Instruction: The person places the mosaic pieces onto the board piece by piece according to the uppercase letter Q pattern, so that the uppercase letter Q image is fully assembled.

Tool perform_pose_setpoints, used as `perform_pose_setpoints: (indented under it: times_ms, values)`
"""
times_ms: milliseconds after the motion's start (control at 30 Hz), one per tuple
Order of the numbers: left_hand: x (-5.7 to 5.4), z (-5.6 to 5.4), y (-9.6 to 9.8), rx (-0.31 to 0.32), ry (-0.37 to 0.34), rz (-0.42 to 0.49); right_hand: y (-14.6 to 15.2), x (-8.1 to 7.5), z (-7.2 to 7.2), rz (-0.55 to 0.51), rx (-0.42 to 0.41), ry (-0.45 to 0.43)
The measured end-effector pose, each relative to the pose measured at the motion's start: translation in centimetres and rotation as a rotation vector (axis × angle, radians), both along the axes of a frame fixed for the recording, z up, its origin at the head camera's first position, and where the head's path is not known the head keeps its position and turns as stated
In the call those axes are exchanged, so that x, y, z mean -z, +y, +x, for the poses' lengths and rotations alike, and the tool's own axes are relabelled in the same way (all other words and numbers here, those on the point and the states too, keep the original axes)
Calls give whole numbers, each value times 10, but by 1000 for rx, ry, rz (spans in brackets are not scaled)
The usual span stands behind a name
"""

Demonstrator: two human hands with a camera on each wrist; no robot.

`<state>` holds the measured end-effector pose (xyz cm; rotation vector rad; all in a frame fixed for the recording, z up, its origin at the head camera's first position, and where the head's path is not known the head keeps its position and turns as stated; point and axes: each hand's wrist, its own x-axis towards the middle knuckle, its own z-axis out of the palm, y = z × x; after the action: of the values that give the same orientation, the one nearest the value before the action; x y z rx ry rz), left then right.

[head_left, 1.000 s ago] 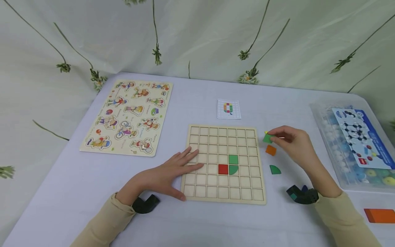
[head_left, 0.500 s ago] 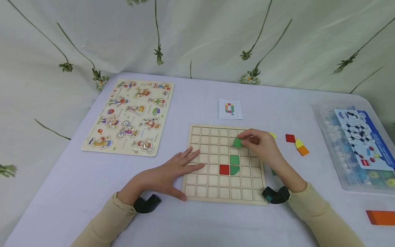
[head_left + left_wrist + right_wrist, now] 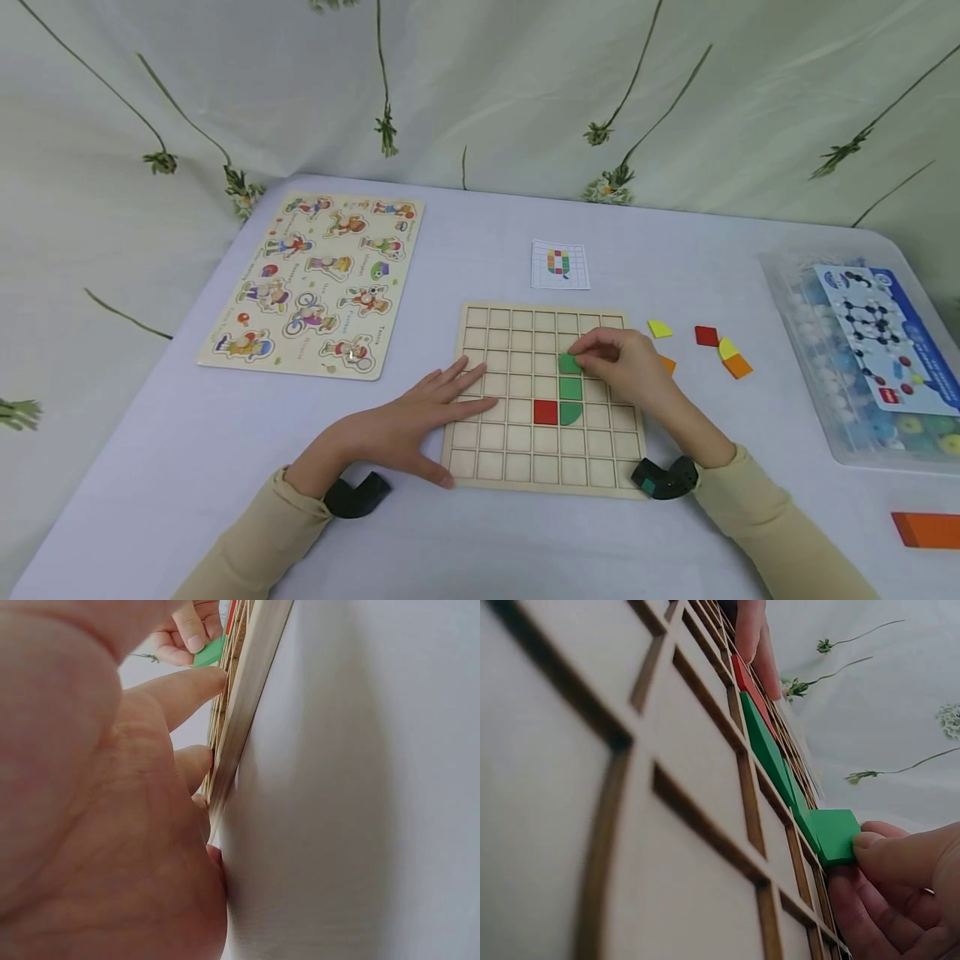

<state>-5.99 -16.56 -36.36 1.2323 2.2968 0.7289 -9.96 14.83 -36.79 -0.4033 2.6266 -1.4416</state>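
A wooden grid board (image 3: 480, 467) lies on the table. In it sit a red square tile (image 3: 545, 412), a green quarter-round tile (image 3: 570, 413) and, above that, a green square tile (image 3: 570, 388). My right hand (image 3: 626, 362) pinches another green square tile (image 3: 568, 363) between thumb and fingers, at the cell just beyond the seated green square. In the right wrist view this pinched tile (image 3: 834, 834) stands tilted at the grid. My left hand (image 3: 397, 429) rests with spread fingers on the board's left edge, its thumb at the near left corner.
A small pattern card (image 3: 560, 265) lies behind the board. Right of it are yellow (image 3: 660, 329), red (image 3: 707, 336) and orange tiles (image 3: 737, 366). A plastic box (image 3: 825, 417) stands far right, an orange block (image 3: 926, 530) nearer. A picture puzzle (image 3: 300, 287) lies left.
My right hand has carried the green square tile leftward from beside the board to a cell above the other green square, lowering it there. The left hand stays on the board's edge.
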Motion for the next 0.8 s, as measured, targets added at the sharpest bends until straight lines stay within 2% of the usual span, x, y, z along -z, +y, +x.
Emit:
perform_pose_setpoints:
  times_ms: [200,467,800]
  values:
    - [0,0,0,1,0,1,-1,-1,3,23,-2,43]
    - [1,-1,1,1,2,3,-3,-1,4,80,4,149]
    - [0,0,0,0,-14,10,-3,3,3,85,-10,172]
